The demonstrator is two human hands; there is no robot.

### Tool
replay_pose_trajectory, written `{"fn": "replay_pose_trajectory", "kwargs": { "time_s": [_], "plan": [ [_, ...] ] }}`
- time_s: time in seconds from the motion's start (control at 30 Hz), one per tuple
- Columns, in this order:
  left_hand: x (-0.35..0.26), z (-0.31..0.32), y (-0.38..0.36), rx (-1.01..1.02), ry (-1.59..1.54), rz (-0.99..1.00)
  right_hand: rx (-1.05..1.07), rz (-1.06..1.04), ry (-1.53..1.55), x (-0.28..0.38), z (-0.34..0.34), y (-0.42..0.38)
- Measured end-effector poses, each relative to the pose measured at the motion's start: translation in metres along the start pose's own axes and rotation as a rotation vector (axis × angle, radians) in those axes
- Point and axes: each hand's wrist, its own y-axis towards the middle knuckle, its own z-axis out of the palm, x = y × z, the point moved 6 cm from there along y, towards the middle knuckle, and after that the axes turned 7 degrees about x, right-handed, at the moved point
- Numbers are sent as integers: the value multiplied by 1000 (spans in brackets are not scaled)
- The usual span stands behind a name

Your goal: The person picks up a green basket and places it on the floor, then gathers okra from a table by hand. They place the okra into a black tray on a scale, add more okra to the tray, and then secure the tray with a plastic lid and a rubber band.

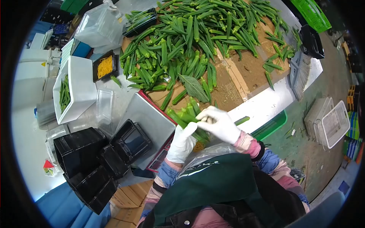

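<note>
Close in front of my body, my left hand [181, 145], in a white glove, is wrapped round a bunch of green okra [186, 116]. My right hand [217, 123], also gloved in white, is at the right side of the bunch with its fingers bent together; whether it pinches something is too small to tell. Beyond both hands a large heap of okra [178, 49] lies on flattened cardboard [232, 83], with a broad green leaf [194, 88] at its near edge.
Left of my hands are a scale's metal plate [146, 121] and stacked black trays [80, 148]. Farther left stand a white box [81, 89] with okra and a black tray of yellow rubber bands [105, 67]. A green basket [272, 125] and white baskets [334, 123] are at the right.
</note>
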Motion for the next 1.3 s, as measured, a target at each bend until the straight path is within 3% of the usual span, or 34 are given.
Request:
{"fn": "replay_pose_trajectory", "kwargs": {
  "time_s": [0.03, 0.13, 0.17, 0.23, 0.3, 0.37, 0.47, 0.57, 0.63, 0.7, 0.77, 0.8, 0.83, 0.9, 1.0, 1.13, 1.3],
  "plan": [
    [2, -2, 0, 20, 14, 7, 23, -10, -101, 4, 8, -1],
    [2, -12, 5, 53, 8, 47, 229, 17, 235, -2, 15, 11],
    [-1, -10, 6, 74, -34, 70, 308, 178, 437, -10, 14, 19],
    [-6, -17, 5, -28, -49, 6, -71, -142, 122, -24, -22, 49],
    [-10, -16, 3, -42, -75, -20, -472, -96, -461, -45, -64, 83],
    [-11, -18, 4, -41, -61, -22, -458, 209, -660, -65, -90, 115],
    [-10, -23, 6, -53, -46, -31, -387, 358, -913, -95, -94, 145],
    [-10, -28, 8, -63, -53, -25, -370, 363, -837, -108, -98, 148],
    [-12, -30, 6, -75, -56, -6, -403, 351, -605, -107, -114, 137],
    [-14, -32, 4, -72, -57, 0, -415, 267, 4, -121, -129, 112],
    [-15, -34, 3, -69, -60, 8, -406, 178, 303, -114, -139, 79],
    [-15, -34, 4, -69, -58, 13, -490, 199, -2, -111, -147, 58],
    [-15, -34, 4, -67, -56, 17, -591, 288, -493, -102, -155, 38],
    [-15, -31, 6, -61, -61, 17, -614, 372, -209, -115, -158, 7],
    [-10, -28, 4, -56, -60, 1, -640, 272, 371, -119, -147, -23],
    [-6, -17, 5, -38, -21, -2, -507, 332, 1000, -130, -103, -34],
    [-4, -13, -1, -45, -8, 10, -375, 463, 1345, -111, -46, -34]
  ]
}}
